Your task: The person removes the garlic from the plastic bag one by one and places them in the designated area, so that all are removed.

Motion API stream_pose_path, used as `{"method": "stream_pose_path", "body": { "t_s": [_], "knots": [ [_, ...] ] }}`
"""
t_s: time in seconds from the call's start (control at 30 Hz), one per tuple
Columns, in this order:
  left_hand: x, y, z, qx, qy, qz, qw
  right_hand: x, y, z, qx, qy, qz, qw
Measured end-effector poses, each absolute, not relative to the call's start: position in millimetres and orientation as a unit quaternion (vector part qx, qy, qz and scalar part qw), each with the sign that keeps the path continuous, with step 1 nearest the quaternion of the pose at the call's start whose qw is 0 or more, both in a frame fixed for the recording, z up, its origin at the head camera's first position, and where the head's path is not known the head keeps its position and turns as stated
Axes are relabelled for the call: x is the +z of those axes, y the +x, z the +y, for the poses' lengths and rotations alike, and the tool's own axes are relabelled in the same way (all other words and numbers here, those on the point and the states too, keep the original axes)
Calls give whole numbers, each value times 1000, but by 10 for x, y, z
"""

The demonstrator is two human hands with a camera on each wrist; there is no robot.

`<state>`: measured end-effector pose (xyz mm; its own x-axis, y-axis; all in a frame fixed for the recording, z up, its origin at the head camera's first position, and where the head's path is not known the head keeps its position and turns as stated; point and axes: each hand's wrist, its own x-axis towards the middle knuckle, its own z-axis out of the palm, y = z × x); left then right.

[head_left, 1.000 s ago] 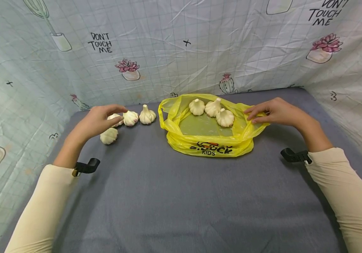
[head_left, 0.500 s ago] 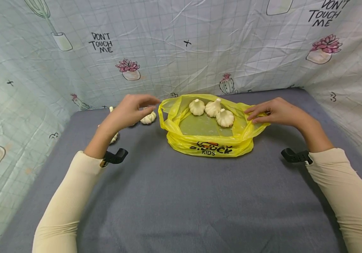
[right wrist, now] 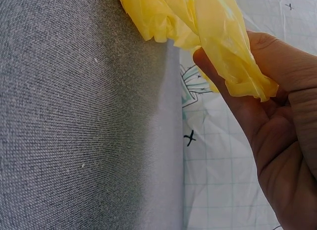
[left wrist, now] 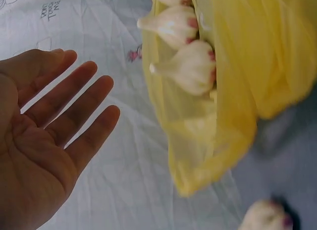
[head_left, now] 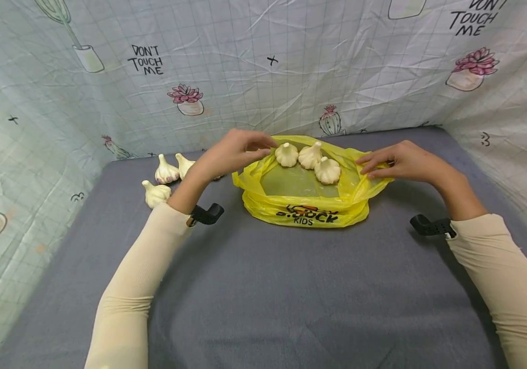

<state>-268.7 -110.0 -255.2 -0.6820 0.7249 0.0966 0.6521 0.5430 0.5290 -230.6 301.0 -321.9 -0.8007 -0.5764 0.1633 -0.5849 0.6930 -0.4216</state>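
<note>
A yellow plastic bag [head_left: 304, 212] with printed lettering stands wide-mouthed on the grey table. Three garlic bulbs [head_left: 327, 170] lie inside it, toward the back. My left hand [head_left: 231, 154] hovers over the bag's left rim, fingers extended and nothing in them; the left wrist view shows its palm [left wrist: 37, 170] bare and the fingers spread beside the bag. At the bag's right edge, my right hand [head_left: 401, 161] pinches the yellow plastic between thumb and fingers, clearly seen in the right wrist view, where the gathered plastic [right wrist: 228, 46] hangs from the grip.
Several more garlic bulbs [head_left: 156, 193] sit on the table [head_left: 263, 297] left of the bag, one partly hidden behind my left forearm. A patterned cloth [head_left: 245, 66] hangs behind and along the sides. Each wrist carries a black strap [head_left: 208, 214].
My left hand has moved right, from above the loose garlic bulbs to the bag's left rim. The right hand keeps its hold on the bag, and the bulbs inside have not shifted.
</note>
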Motion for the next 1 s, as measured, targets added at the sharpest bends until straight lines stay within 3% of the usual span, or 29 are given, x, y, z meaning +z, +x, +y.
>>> {"method": "stream_pose_path", "body": {
  "t_s": [0.5, 1.0],
  "knots": [
    [-2755, -2921, -413, 299, 446, 829, 155, -3231, -2304, 3019, 236, 314, -919, 9],
    [-2999, -3172, -17, 295, 456, 816, 198, -3248, -2303, 3018, 235, 316, -919, 9]
  ]
}}
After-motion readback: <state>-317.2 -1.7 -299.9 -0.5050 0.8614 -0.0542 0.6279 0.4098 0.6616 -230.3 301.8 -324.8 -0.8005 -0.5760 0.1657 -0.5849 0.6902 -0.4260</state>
